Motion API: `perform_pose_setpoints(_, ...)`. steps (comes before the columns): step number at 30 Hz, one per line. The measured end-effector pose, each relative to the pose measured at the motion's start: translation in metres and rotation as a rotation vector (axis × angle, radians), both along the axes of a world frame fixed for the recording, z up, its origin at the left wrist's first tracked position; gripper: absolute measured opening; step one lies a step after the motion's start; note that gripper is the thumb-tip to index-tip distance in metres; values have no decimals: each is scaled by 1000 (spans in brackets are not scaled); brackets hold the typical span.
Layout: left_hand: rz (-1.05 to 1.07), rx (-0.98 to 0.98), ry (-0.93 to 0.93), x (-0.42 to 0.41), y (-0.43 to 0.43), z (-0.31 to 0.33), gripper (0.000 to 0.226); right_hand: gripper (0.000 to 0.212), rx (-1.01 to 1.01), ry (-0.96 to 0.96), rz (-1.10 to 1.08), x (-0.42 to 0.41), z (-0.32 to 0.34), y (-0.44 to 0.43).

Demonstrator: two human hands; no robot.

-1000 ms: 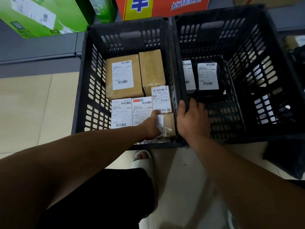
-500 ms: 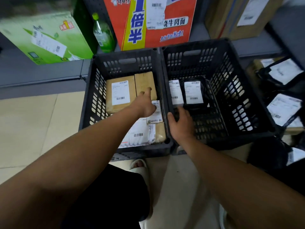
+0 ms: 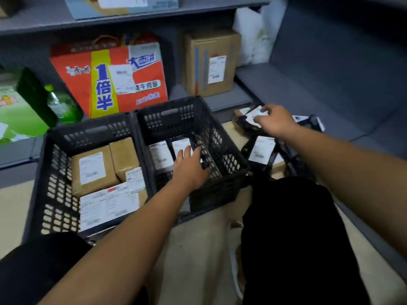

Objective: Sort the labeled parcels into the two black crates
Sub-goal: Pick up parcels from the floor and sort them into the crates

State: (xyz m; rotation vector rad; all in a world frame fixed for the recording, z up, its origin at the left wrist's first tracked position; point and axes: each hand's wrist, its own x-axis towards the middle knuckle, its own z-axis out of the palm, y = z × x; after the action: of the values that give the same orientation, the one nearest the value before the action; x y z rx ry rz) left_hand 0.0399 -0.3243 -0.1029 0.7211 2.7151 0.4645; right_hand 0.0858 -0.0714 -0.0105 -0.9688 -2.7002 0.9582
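I see a beige tiled floor (image 3: 198, 249) with two black crates side by side on it, the left crate (image 3: 41, 172) and the right crate (image 3: 222, 148), both pushed up to the front edge of a low grey shelf (image 3: 242, 97). Just right of the right crate, a loose heap of black labelled parcels (image 3: 261, 149) lies on the floor. On the low shelf, from its left end, stand a green carton (image 3: 17, 113), a green bottle (image 3: 61, 104), an orange-red noodle carton (image 3: 110, 80), a labelled brown cardboard box (image 3: 211, 62) and a white bag (image 3: 253, 36). An upper shelf (image 3: 154, 17) holds a pale blue box (image 3: 83, 7).
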Motion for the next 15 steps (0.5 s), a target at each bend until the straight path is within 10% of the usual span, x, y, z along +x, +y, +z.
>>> perform_pose_setpoints(15,-316,-176,81,23,121,-70,89,62,-367,-285,-442,172,-220,86)
